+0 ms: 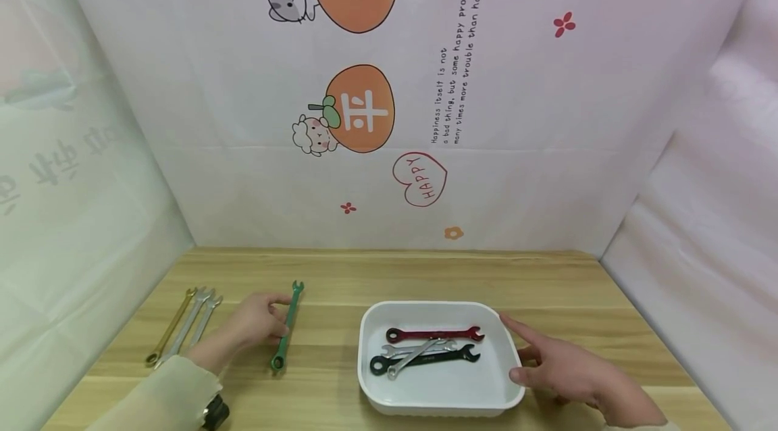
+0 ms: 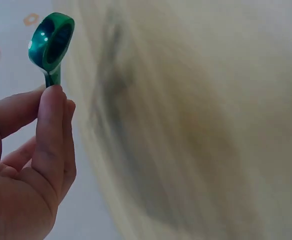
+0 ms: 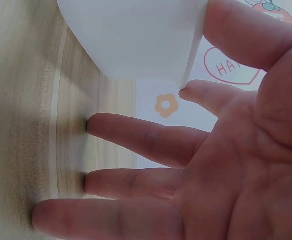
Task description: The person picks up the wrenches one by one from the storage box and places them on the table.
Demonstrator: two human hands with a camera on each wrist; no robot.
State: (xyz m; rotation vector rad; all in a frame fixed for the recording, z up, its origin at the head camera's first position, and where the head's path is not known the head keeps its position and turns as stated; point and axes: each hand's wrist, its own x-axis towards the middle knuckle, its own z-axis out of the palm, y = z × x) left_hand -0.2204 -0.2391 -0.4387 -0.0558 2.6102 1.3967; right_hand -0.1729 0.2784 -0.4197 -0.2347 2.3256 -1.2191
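My left hand (image 1: 258, 324) pinches a green combination wrench (image 1: 292, 313) near its middle, between thumb and fingers. In the left wrist view, the wrench's ring end (image 2: 38, 48) sticks out past the fingertips; the other end is hidden there. My right hand (image 1: 562, 365) touches the right side of a white tray (image 1: 440, 408). Its thumb and index finger meet the tray's rim, while the other fingers (image 3: 131, 182) reach down straight to the table. Inside the tray lie a red wrench (image 1: 434, 334), a black wrench (image 1: 425, 359) and silver wrenches (image 1: 408, 358), some crossing.
Left of my left forearm, a gold wrench (image 1: 173, 326) and silver wrenches (image 1: 188, 324) lie side by side on the wooden table (image 1: 340, 275). A printed white cloth (image 1: 516, 201) hangs behind the table, with white cloth at both sides.
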